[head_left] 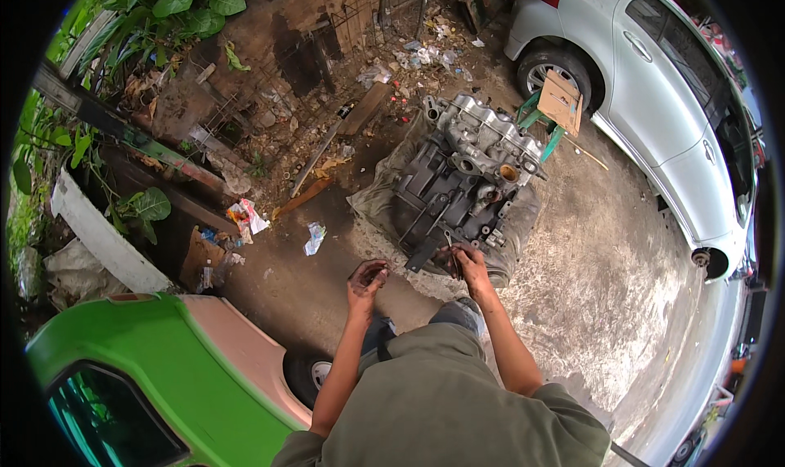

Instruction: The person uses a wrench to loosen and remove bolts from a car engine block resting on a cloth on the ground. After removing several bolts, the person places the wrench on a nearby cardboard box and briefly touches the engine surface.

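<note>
Ground here is rough, stained concrete (589, 246), darker and oily toward the left. A grimy cloth (378, 190) is spread on it with a bare engine block (470, 168) sitting right on top. Crumpled paper scraps (315, 238) and a red-and-white wrapper (247, 217) lie on the dark patch to the left, a wooden plank (364, 107) rests further back, and loose litter (425, 54) piles up near the far wall.

Both hands look grimy dark: left hand (367, 277) blackened, right hand (463, 262) on a dark tool. Just past the right one, the engine block (466, 172) is grey-black with a silvery top, on a dirty grey tarp (384, 197). Silver car (654, 99) beyond, green-and-pink car (163, 361) behind the left.
</note>
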A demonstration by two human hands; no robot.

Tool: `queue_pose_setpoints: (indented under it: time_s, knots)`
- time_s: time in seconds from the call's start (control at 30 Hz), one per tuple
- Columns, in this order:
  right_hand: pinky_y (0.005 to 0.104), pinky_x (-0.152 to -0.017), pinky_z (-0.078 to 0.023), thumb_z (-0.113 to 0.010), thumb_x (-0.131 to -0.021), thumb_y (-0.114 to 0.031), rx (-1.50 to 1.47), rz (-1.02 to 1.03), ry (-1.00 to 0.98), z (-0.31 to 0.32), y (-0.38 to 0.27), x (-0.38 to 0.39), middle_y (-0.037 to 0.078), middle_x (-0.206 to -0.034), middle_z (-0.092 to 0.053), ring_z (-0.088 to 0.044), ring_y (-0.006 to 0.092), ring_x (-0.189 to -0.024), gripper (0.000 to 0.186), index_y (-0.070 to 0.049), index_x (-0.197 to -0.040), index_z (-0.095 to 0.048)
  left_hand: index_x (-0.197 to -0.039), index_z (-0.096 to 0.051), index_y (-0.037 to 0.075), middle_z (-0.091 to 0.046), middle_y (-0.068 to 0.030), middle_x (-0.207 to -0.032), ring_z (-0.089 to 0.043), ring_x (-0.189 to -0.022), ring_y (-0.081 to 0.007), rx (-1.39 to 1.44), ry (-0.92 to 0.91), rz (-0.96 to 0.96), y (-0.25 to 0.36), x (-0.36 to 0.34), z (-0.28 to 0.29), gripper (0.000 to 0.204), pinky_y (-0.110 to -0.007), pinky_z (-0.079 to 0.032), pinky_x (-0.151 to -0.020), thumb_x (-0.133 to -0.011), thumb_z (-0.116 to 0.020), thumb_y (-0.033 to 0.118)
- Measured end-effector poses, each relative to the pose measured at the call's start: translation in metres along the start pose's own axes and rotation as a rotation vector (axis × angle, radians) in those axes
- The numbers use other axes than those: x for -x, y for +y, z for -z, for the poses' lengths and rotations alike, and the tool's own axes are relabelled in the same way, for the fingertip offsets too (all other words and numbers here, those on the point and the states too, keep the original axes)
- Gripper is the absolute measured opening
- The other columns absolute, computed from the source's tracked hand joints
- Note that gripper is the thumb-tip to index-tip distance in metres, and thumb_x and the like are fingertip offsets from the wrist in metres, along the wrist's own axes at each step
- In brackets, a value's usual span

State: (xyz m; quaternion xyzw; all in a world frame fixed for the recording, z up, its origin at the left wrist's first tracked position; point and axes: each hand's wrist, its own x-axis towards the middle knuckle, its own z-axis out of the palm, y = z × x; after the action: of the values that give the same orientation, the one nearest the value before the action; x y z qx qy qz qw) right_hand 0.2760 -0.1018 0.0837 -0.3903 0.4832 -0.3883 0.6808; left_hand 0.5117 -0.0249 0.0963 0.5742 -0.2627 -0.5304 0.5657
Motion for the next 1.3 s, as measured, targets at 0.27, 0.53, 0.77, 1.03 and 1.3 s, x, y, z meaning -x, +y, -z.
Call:
queue_pose_setpoints:
  time_s: [0.27, 0.53, 0.77, 1.03, 1.3]
  knots:
    - [0.0224, -0.047, -0.039, -0.047, -0.096, -0.018, -0.074, 0.032, 0.164, -0.081, 0.008, 0.004, 0.005, -0.069, -0.056, -0.049, 0.0092, -0.054, 0.027, 0.004, -0.102, -0.062, -0.101, -0.064, 0.003, -0.063, -0.0029, -0.09, -0.055, -0.075, -0.0105, -0.039, -0.05, 0.064, 0.045, -0.05, 0.088, 0.026, -0.025, -0.043, -0.067, -0.08, -0.073, 0.014]
    - [0.0261, -0.051, -0.048, -0.048, -0.096, -0.017, -0.203, 0.025, 0.211, -0.11, 0.013, -0.057, 0.01, -0.075, -0.062, -0.056, 0.0148, -0.057, 0.026, 0.006, -0.1, -0.06, -0.101, -0.063, 0.004, -0.062, -0.0037, -0.091, -0.056, -0.077, -0.0126, -0.069, -0.146, 0.071, 0.081, -0.133, 0.079, 0.027, -0.027, -0.046, -0.071, -0.08, -0.074, 0.017]
    - [0.0298, -0.063, -0.053, -0.049, -0.096, -0.016, -0.345, 0.091, 0.246, -0.137, -0.003, -0.128, 0.015, -0.082, -0.065, -0.064, 0.0199, -0.071, 0.023, 0.005, -0.1, -0.056, -0.099, -0.061, 0.004, -0.063, -0.0018, -0.09, -0.057, -0.08, -0.0094, -0.132, -0.231, 0.085, 0.112, -0.215, 0.07, 0.021, -0.024, -0.045, -0.072, -0.083, -0.072, 0.011]
    - [0.0252, -0.072, -0.047, -0.056, -0.095, -0.019, -0.048, 0.062, 0.201, -0.147, -0.024, -0.169, 0.01, -0.094, -0.069, -0.061, 0.0119, -0.079, 0.025, 0.005, -0.104, -0.059, -0.1, -0.058, 0.001, -0.063, -0.0065, -0.089, -0.058, -0.077, -0.0136, -0.005, -0.301, 0.092, 0.11, -0.286, 0.04, 0.018, -0.027, -0.046, -0.071, -0.087, -0.067, 0.008]
    - [0.0258, -0.075, -0.046, -0.06, -0.093, -0.017, -0.047, 0.107, 0.06, -0.168, -0.033, -0.187, 0.006, -0.088, -0.066, -0.057, 0.011, -0.081, 0.023, 0.003, -0.102, -0.064, -0.109, -0.052, 0.003, -0.064, -0.0154, -0.103, -0.061, -0.09, -0.0217, 0.316, -0.468, 0.267, 0.104, -0.301, 0.018, 0.017, -0.031, -0.049, -0.078, -0.095, -0.055, 0.013]
